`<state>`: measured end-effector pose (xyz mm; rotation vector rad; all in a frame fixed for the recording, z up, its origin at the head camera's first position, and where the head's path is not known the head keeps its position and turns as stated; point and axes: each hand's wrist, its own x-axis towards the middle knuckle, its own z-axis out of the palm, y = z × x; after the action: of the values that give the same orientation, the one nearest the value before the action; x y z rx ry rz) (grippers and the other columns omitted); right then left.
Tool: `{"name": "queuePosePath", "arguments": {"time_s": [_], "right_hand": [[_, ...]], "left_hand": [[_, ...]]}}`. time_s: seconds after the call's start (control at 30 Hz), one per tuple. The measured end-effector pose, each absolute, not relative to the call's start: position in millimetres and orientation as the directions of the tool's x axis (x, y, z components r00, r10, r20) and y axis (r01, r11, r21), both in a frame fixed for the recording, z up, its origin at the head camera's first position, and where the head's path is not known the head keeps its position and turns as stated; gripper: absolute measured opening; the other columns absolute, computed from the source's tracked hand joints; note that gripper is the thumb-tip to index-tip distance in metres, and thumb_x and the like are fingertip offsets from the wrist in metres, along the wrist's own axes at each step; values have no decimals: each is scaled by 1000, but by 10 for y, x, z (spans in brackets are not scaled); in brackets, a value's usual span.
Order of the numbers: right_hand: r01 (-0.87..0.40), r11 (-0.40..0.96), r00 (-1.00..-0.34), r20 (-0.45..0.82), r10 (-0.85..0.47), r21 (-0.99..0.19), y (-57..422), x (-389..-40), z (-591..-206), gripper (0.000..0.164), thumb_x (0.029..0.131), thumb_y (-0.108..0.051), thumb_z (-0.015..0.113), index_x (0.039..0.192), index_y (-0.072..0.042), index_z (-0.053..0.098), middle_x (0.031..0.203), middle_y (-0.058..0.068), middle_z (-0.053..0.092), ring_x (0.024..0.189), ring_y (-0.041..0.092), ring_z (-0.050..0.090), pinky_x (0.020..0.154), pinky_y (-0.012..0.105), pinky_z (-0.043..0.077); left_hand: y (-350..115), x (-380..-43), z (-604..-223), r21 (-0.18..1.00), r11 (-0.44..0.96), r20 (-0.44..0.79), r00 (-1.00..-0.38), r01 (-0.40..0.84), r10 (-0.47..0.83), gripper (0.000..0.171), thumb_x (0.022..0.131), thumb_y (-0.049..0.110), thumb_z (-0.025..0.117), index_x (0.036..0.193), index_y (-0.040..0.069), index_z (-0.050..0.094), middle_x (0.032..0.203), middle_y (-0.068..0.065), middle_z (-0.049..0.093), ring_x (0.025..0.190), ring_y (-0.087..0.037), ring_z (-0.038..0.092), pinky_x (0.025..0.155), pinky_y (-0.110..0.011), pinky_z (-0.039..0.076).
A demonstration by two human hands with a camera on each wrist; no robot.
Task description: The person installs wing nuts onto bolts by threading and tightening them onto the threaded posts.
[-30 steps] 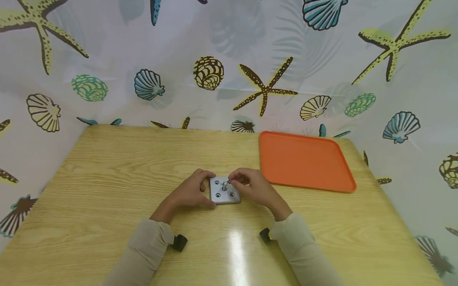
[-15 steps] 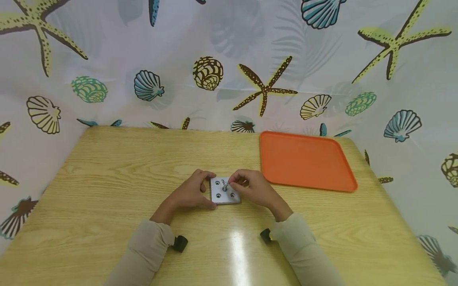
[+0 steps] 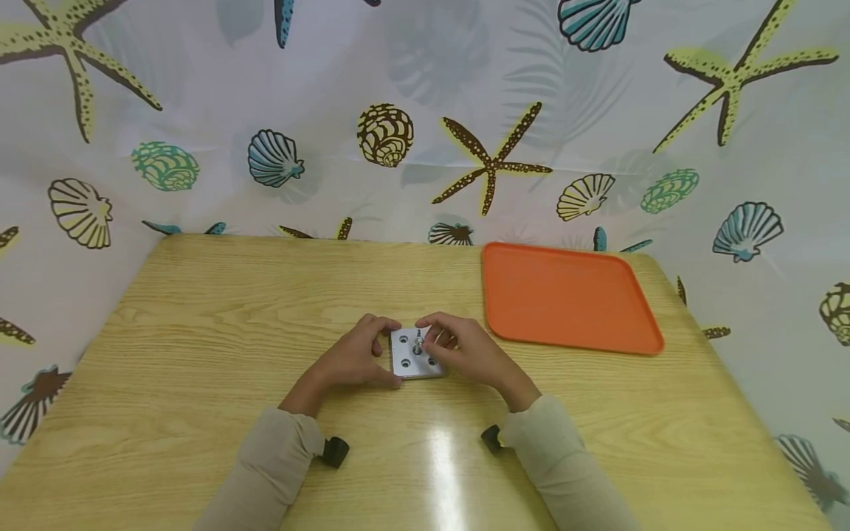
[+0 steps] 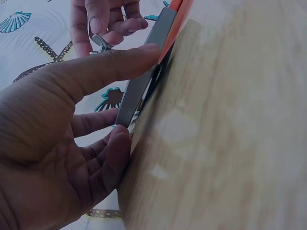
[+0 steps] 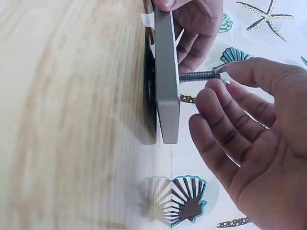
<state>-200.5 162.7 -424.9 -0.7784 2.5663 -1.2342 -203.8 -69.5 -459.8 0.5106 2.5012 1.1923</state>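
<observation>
A square grey metal plate (image 3: 417,369) with holes lies near the middle of the table. From its centre rises a threaded bolt (image 5: 196,76), and a small wing nut (image 5: 219,71) sits at the bolt's top end. My left hand (image 3: 352,355) grips the plate from the left, thumb on the near edge and fingers at the far edge. Over the plate's right side, my right hand (image 3: 470,352) has its thumb and index finger at the wing nut, pinching it. The right wrist view shows the other fingers loosely bent, clear of the plate. Part of the plate's right side is hidden by this hand.
An orange tray (image 3: 564,299) lies at the back right of the wooden table (image 3: 252,295). A white cloth (image 3: 332,74) printed with shells and starfish hangs behind the table. Black wrist devices show at both sleeves.
My right hand's fingers have shifted slightly left around the wing nut, which has turned on the bolt. The left hand keeps its grip, and the plate stays in place.
</observation>
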Motion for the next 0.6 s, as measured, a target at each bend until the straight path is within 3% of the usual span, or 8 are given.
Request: {"name": "queuePosePath", "arguments": {"time_s": [0.3,0.6], "right_hand": [[-389,519,-840,61,-540,-761,1639,-2005,-4253,28,96,-12,65,123,-4,65,93,8,70,79,11,63,73,24,53],[-371,526,-872,93,-481,-765,1679,-2030,-4252,15,96,-11,64,108,-5,73,99,10,75,78,10,62,70,21,51]], "left_hand": [[-692,-2040,-4595,784,595,-138,-885,176,444,85,68,28,93,141,14,50,119,-7,47,92,-18,46,77,-31,41],[-687,-2040,-4593,782,600,-146,-886,170,441,85,69,28,93,141,14,50,118,-6,46,92,-18,46,77,-30,40]]}}
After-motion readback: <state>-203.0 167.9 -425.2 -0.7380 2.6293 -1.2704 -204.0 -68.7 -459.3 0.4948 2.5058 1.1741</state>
